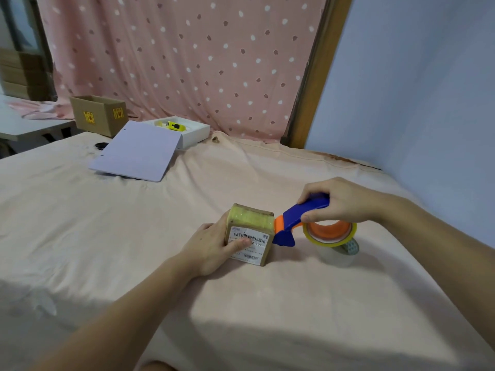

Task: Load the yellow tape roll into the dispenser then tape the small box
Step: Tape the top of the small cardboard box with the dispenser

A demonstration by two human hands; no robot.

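A small brown box [251, 231] with a white barcode label stands mid-surface on the pink cloth. Yellowish tape covers its top. My left hand [211, 247] grips the box from the left, thumb on the label. My right hand [342, 202] holds the blue and orange dispenser [297, 220] by its handle. The dispenser's front end touches the box's upper right edge. The yellow tape roll [330, 232] sits on the dispenser's orange hub, just right of the box.
A clear tape roll [337, 253] lies beneath the dispenser. Farther back lie a white board [139, 153], a white tray [192, 132] holding a yellow object [175, 126], and an open cardboard box [99, 113]. A spotted curtain and blue wall bound the cloth-covered surface.
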